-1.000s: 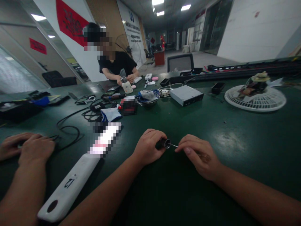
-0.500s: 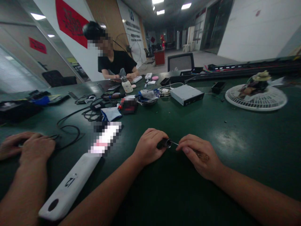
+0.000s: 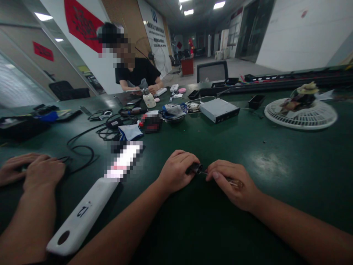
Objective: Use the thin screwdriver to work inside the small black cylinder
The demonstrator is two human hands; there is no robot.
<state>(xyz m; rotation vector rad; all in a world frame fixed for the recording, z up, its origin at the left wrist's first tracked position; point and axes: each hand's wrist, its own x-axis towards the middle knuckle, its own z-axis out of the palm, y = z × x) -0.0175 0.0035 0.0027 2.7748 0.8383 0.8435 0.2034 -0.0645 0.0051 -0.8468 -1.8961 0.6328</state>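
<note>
My left hand point(image 3: 178, 170) is closed round a small dark cylindrical part point(image 3: 197, 168), whose round metallic end faces right. Most of that part is hidden by my fingers. In my right hand point(image 3: 234, 182) is a screwdriver point(image 3: 235, 183) with an amber, see-through handle, fingers wrapped round it. Its thin shaft points left and reaches the open end of the cylindrical part; whether the tip is inside I cannot tell. Both hands are low over the green table point(image 3: 171, 228).
Left of my forearm lies a white handheld device point(image 3: 82, 217) with a lit screen. Another person's hands point(image 3: 44, 171) rest further left beside a black cable point(image 3: 82, 149). Ahead stand a grey metal drive point(image 3: 219, 109) and a white fan grille point(image 3: 300, 114). A person point(image 3: 138, 73) sits opposite.
The screwdriver and my right hand have turned slightly, and the shaft now shows shorter, closer to the cylindrical part. My left hand has barely moved.
</note>
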